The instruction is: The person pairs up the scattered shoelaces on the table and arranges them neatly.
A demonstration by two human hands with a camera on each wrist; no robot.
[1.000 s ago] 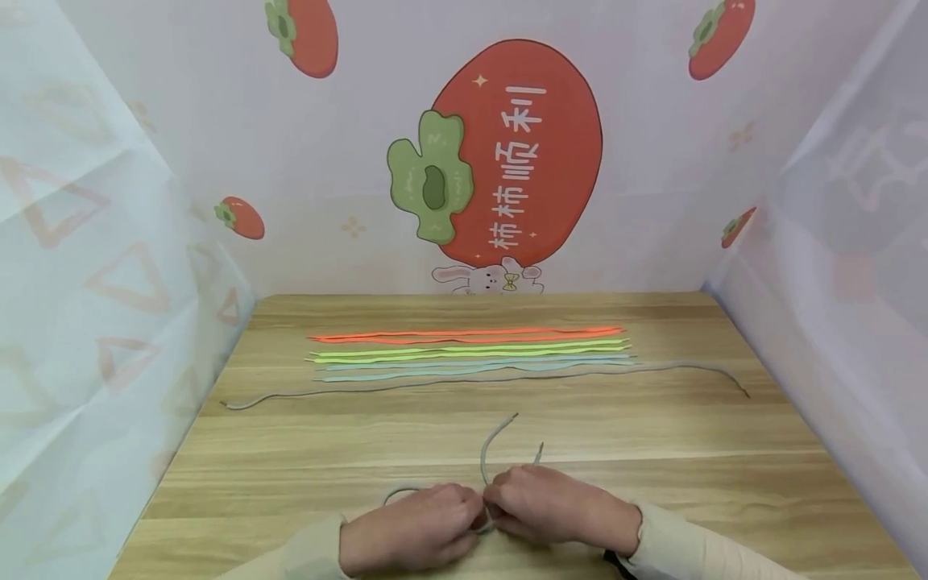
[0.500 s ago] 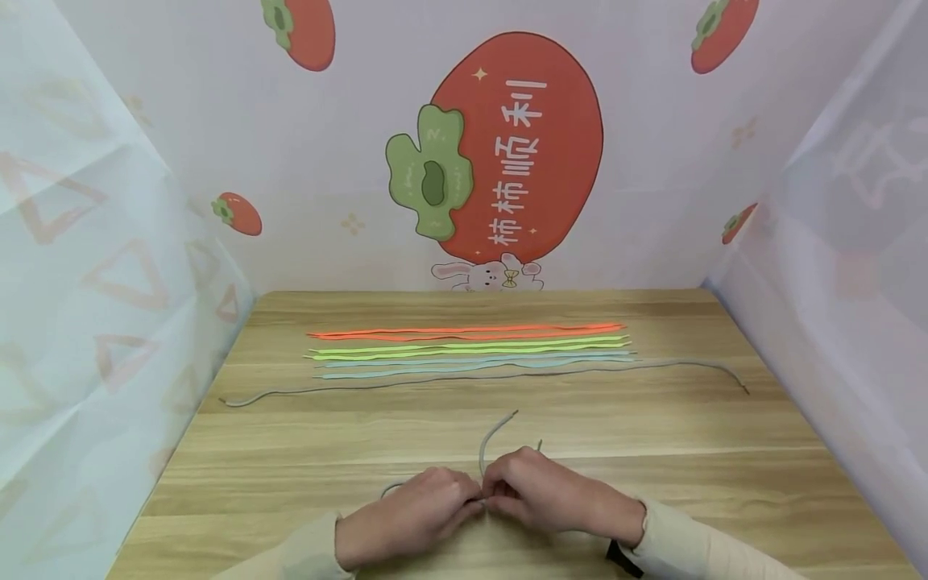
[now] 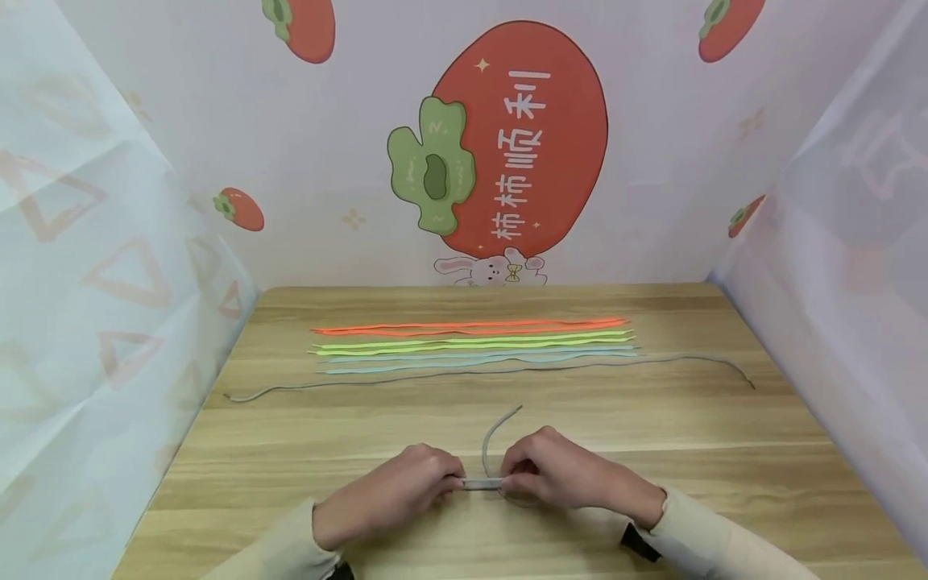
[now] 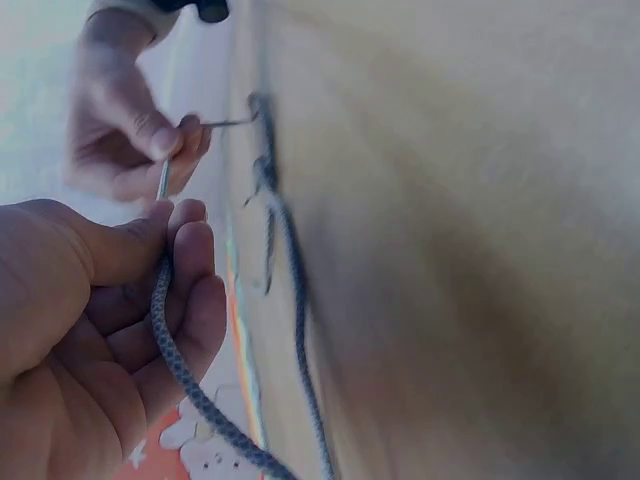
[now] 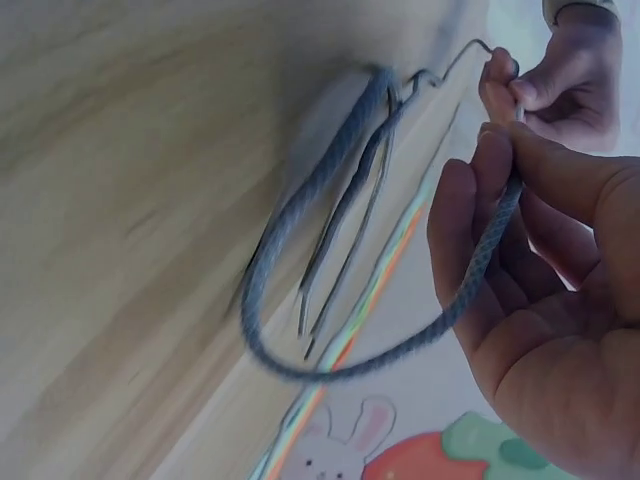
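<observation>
In the head view a grey shoelace (image 3: 482, 484) spans the short gap between the two hands, pulled straight. My left hand (image 3: 399, 490) pinches it between thumb and fingers on one side. On the other side my right hand (image 3: 573, 474) pinches it the same way. One tipped end of lace (image 3: 489, 441) curves up on the table behind the hands. From the right hand, the lace (image 5: 268, 270) hangs in a wide loop in the right wrist view. Below the left hand, another length of lace (image 4: 200, 400) droops in the left wrist view.
A second grey shoelace (image 3: 406, 379) lies across the wooden table (image 3: 348, 431). Behind it are light blue laces (image 3: 435, 367), yellow-green laces (image 3: 435, 345) and orange laces (image 3: 435, 329), laid out in rows. Printed sheets stand at the back and both sides.
Both hands have moved apart and slightly farther from the body. The stretch of lace between them now shows longer and straight. The lace tip behind the right hand is out of sight.
</observation>
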